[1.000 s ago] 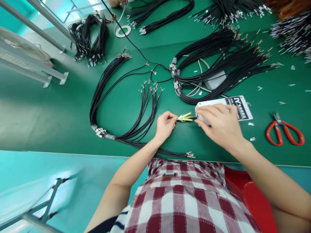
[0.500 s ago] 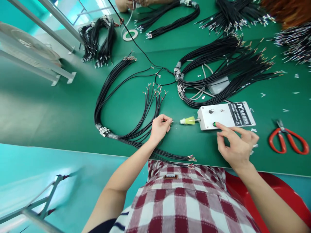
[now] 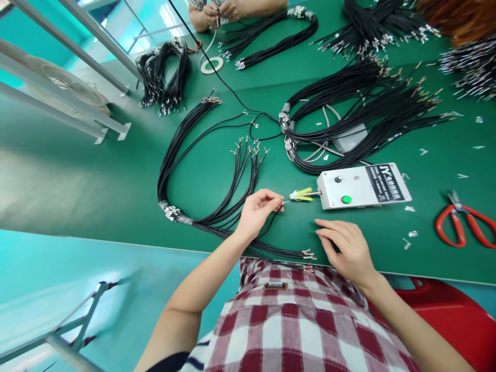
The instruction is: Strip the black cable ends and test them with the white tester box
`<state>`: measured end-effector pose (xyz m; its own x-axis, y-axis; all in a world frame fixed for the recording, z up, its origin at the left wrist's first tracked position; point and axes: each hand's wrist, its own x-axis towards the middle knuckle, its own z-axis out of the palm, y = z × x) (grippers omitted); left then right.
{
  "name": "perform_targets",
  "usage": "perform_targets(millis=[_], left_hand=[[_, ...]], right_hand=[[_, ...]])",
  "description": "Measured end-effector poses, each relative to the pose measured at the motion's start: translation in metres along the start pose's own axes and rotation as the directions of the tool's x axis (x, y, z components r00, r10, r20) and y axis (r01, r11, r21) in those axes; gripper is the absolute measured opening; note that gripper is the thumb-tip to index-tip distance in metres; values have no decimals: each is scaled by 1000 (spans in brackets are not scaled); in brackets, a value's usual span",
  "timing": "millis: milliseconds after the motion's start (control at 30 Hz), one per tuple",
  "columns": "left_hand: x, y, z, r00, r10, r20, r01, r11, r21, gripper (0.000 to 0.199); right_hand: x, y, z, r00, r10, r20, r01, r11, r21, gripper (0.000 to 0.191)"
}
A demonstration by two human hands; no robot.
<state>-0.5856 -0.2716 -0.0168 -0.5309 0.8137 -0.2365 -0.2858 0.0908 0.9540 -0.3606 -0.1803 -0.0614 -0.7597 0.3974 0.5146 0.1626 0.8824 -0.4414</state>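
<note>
My left hand (image 3: 259,211) pinches the end of a black cable (image 3: 273,222), its thin bare tip pointing at a yellow-and-white clip (image 3: 301,195). That clip sits on a metal shaft coming out of a white control box (image 3: 364,187) with a green button (image 3: 346,199). Over the green mat just below the box hovers my right hand (image 3: 346,248), fingers apart and holding nothing. A bundle of black cables (image 3: 164,165) curves around to the left of my left hand, its split ends fanned out.
Red-handled pliers (image 3: 459,219) lie at the right. More black cable bundles (image 3: 329,129) spread behind the box, among scraps of white plastic. Across the table, another person's hands (image 3: 222,13) work near a roll of tape (image 3: 212,65). Metal bars (image 3: 77,93) stand at left.
My right hand has come off the green button and moved left and down. My left hand has shifted slightly right, bringing the cable tip close to the clip.
</note>
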Motion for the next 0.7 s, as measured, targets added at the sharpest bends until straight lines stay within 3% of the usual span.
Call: perform_targets(millis=[133,200,233,300,333,367,400,433,467,500,533,567,633,700], left_hand=[[14,20,-25,999,21,-30,-19,997,69,29],[33,38,-51,979,120,-163,-111,992,67,26],[43,47,-65,936,215,-280,-196,976,93,24],[57,57,-82,774,405,-487,-332,914,231,20],[57,56,-84,696,504,-512,-360,862,358,19],[52,52,-80,675,598,-433,-370,782,502,24],[41,45,-72,727,630,-273,-371,695,616,23],[27,35,-61,844,536,-13,-387,626,677,15],[10,25,-48,900,302,314,-435,568,699,8],[-7,15,-35,834,54,549,-496,509,704,3],[-23,7,-23,757,-105,646,-554,422,718,4],[-36,1,-14,741,-192,644,-573,320,755,7],[-51,-4,-4,736,-285,613,-578,207,790,13],[-54,-3,-4,741,-320,590,-553,206,807,17]], right_hand=[[-2,1,1,999,46,18,-47,998,37,22],[-1,1,1,998,66,19,-67,996,52,21],[0,0,1,997,76,12,-77,995,59,20],[0,0,1,995,102,-4,-101,992,70,20],[0,0,0,994,114,-7,-113,991,75,19],[0,1,0,992,123,-8,-122,989,80,19],[0,1,0,991,130,-8,-129,988,83,19],[0,1,0,991,136,-6,-135,987,86,18],[-1,1,0,990,142,-4,-141,986,90,18],[-1,1,0,989,147,-3,-146,985,94,17],[0,1,0,988,152,3,-151,984,99,17],[0,1,1,987,158,10,-158,982,105,16],[1,2,1,985,173,30,-175,977,123,15],[3,2,1,980,195,40,-198,969,148,14]])
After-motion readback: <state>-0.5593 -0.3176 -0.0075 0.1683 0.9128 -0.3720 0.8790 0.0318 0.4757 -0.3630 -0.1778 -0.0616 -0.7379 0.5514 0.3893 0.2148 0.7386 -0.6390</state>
